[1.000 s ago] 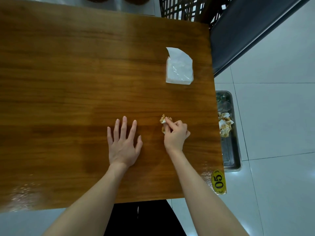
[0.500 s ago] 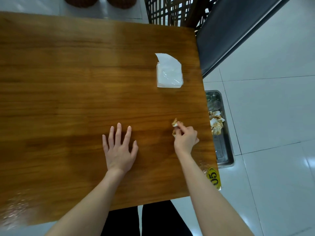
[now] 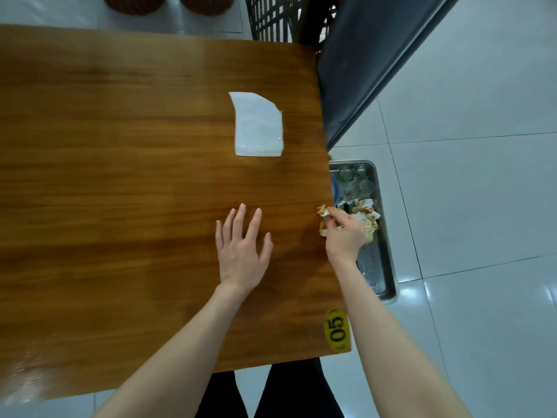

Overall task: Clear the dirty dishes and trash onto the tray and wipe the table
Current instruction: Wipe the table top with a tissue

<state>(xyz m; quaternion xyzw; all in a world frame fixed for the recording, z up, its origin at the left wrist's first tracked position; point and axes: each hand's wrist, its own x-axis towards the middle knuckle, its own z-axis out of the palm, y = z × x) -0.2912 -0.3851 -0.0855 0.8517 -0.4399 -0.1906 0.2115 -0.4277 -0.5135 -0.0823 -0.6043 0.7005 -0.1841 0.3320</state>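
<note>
My right hand (image 3: 345,235) grips a crumpled, brown-stained tissue (image 3: 323,213) at the right edge of the wooden table (image 3: 120,191). My left hand (image 3: 242,248) lies flat on the tabletop with its fingers spread, left of the right hand. A metal tray (image 3: 384,267) sits lower down beside the table's right edge. It holds glass cups (image 3: 357,179) at its far end and more stained crumpled tissue (image 3: 369,214) in the middle. A white pack of tissues (image 3: 259,125) lies on the table farther back.
A yellow oval sticker with the number 05 (image 3: 337,328) marks the table's near right corner. A dark bench seat (image 3: 361,55) and a lattice chair back (image 3: 280,16) stand behind the tray. White floor tiles (image 3: 482,176) spread to the right.
My right hand has slid the stained tissue rightward across the table to its right edge, close over the tray. My left hand has stayed flat on the table.
</note>
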